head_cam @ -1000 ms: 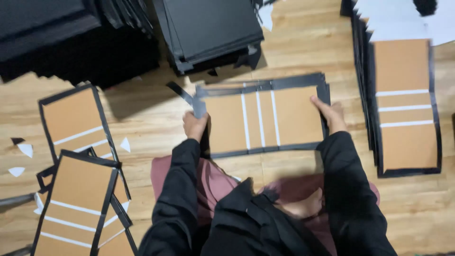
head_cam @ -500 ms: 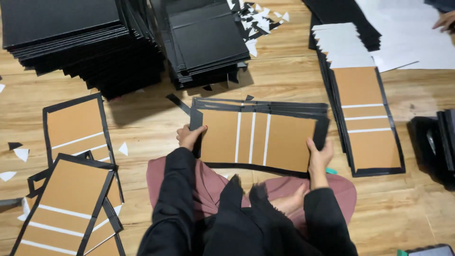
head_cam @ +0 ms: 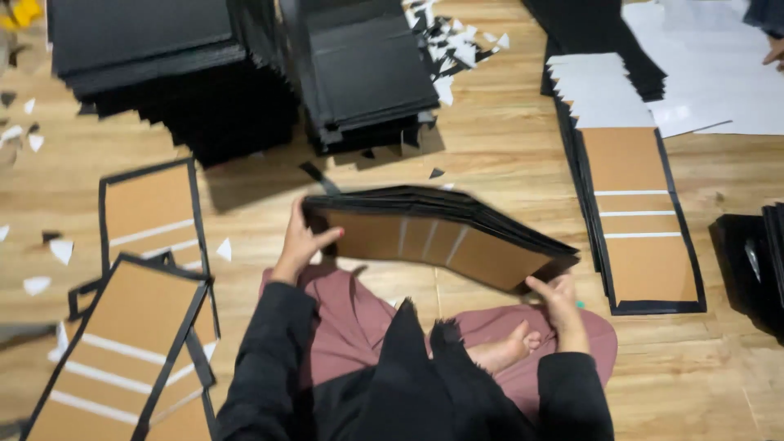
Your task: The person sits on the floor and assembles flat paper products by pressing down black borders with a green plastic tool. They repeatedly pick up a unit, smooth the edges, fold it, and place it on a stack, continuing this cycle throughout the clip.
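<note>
**A:** What are the hands doing?

**B:** Seen from above, a person sits on a wooden floor (head_cam: 490,139). Both hands hold one brown cardboard cover (head_cam: 433,245) edged in black, tilted up so its brown inner face shows. The left hand (head_cam: 300,243) grips the cover's left end, fingers closed around the edge. The right hand (head_cam: 559,296) holds the lower right corner, thumb and fingers pinched on it.

**A:** Where is the cover?

**B:** Lifted just above the person's lap, near the middle of the floor.

**A:** What lies around it?

**B:** Tall stacks of black sheets (head_cam: 163,73) toward the far edge. A stack of flat covers (head_cam: 641,220) just right of the held one. More flat covers (head_cam: 122,327) at the left edge. Small white paper scraps (head_cam: 457,49) are scattered far off.
</note>
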